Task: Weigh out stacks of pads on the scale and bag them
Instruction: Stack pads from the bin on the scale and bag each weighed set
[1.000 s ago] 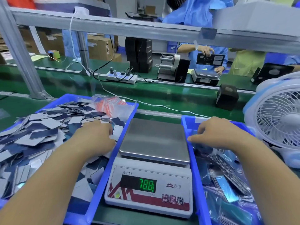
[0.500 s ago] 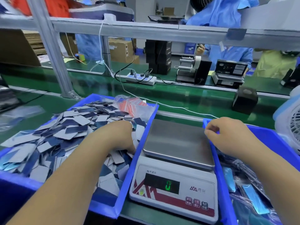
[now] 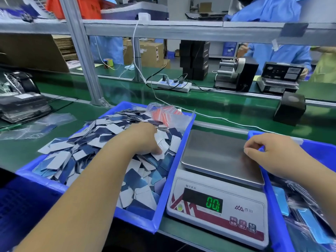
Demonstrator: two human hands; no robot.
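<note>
The pads (image 3: 101, 148), small blue and white rectangles, lie heaped loose in the blue bin (image 3: 163, 180) on my left. My left hand (image 3: 145, 140) is down in that heap near the bin's right wall, fingers curled into the pile and gripping some of the pads. Just beside the bin stands the digital scale (image 3: 218, 202); its steel platter (image 3: 216, 153) is bare and the green display (image 3: 214, 204) shows zeros. My right hand (image 3: 272, 153) hovers over the platter's right edge, fingers loosely curled with thumb and forefinger close together; I cannot tell whether they pinch anything. Under that wrist sits a second blue bin (image 3: 274, 211) holding clear bags of pads (image 3: 307, 215). At the far corner of the left bin lies a packet of red-striped bags (image 3: 165, 115). Everything sits on the green tabletop (image 3: 227, 110).
</note>
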